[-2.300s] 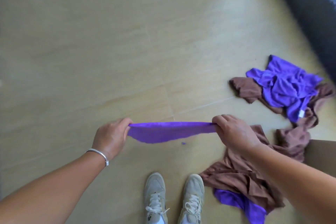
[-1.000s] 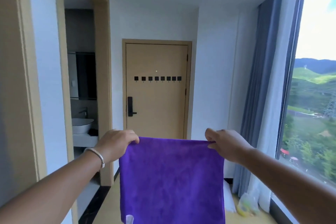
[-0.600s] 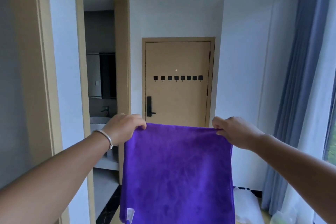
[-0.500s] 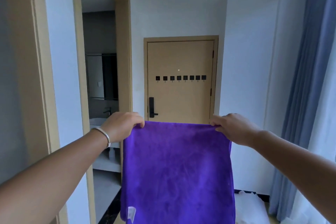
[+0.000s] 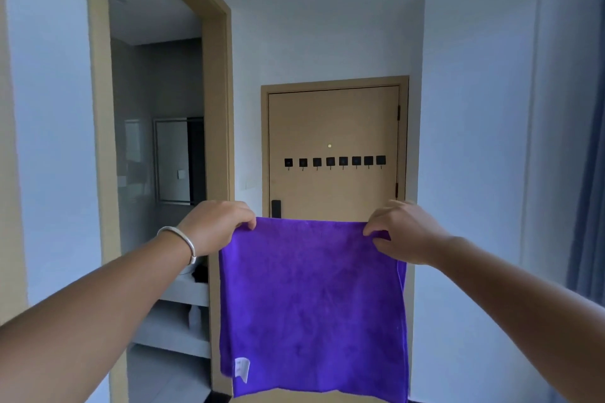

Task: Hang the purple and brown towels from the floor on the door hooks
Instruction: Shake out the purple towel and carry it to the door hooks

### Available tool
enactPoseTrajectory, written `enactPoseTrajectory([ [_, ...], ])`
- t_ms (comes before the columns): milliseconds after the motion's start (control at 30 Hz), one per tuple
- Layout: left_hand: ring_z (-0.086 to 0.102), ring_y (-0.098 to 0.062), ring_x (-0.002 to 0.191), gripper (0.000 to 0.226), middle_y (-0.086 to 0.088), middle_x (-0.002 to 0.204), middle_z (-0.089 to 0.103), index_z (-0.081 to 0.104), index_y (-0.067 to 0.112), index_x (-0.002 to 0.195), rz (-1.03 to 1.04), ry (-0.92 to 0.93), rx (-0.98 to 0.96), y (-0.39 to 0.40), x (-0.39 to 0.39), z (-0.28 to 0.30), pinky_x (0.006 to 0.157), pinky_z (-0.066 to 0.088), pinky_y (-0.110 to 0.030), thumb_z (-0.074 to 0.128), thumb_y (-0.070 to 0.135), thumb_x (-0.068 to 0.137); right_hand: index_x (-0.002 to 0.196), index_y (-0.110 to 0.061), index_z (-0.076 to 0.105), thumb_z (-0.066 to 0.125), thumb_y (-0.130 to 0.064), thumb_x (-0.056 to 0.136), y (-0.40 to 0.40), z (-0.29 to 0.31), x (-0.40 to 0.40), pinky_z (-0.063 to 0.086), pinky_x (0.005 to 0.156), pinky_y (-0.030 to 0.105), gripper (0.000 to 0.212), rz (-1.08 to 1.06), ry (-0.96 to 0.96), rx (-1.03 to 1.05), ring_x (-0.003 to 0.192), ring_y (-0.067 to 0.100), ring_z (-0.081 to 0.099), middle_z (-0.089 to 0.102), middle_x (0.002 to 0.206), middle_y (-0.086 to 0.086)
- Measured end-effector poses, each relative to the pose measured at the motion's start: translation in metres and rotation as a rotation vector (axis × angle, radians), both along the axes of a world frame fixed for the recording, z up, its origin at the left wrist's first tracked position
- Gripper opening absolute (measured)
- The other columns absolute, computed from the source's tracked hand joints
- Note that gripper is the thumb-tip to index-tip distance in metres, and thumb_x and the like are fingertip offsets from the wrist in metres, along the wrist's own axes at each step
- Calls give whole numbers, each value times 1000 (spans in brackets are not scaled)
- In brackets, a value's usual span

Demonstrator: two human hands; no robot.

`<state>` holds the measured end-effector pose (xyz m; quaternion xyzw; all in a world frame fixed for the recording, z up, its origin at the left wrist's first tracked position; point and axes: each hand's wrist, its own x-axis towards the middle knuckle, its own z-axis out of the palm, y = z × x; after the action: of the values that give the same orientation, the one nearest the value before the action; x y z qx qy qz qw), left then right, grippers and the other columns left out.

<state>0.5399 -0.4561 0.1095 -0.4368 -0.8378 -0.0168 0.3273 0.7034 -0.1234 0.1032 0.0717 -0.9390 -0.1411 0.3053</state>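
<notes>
Square purple microfibre towel (image 5: 312,304) held spread, top corners pinched by left hand (image 5: 217,226) and right hand (image 5: 404,232).
Risk — 8 small black door hooks (image 5: 334,161) may be missed, the flat hem slipping off.

Purple towel (image 5: 312,304), tan door (image 5: 332,121), black hooks (image 5: 330,161)

Soft, cool, bluish daylight; no hard shadows; slight overall blur; wide-angle bending at the edges.
</notes>
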Motion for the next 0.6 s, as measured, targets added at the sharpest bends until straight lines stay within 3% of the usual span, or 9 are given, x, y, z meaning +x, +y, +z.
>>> enactPoseTrajectory([
  [100,56,-5,82,34,19,101,60,61,34,97,14,6,-4,25,-41,-3,71,46,-22,46,4,93,99,-35,70,52,-35,92,17,-4,-45,41,83,25,19,-31,58,-69,95,4,44,65,104,-20],
  [233,49,-5,76,40,17,94,57,59,31,93,66,-34,8,58,-106,-10,60,33,-16,43,-5,86,92,-27,71,50,-20,94,37,-8,-115,51,74,24,22,-41,39,-190,87,9,57,64,99,-10],
  [333,47,-8,76,41,14,85,54,57,27,87,87,-22,27,81,-164,-14,54,25,-17,41,-9,76,99,-28,67,48,-12,96,53,-9,-173,52,76,25,24,-14,26,-222,91,13,59,61,105,-9],
  [600,41,-6,84,49,18,91,48,52,35,83,-48,14,-22,122,-334,-14,65,41,-23,43,-12,70,115,-41,57,47,2,90,85,6,-326,48,81,22,51,-19,-81,-216,104,12,56,56,123,-15],
])
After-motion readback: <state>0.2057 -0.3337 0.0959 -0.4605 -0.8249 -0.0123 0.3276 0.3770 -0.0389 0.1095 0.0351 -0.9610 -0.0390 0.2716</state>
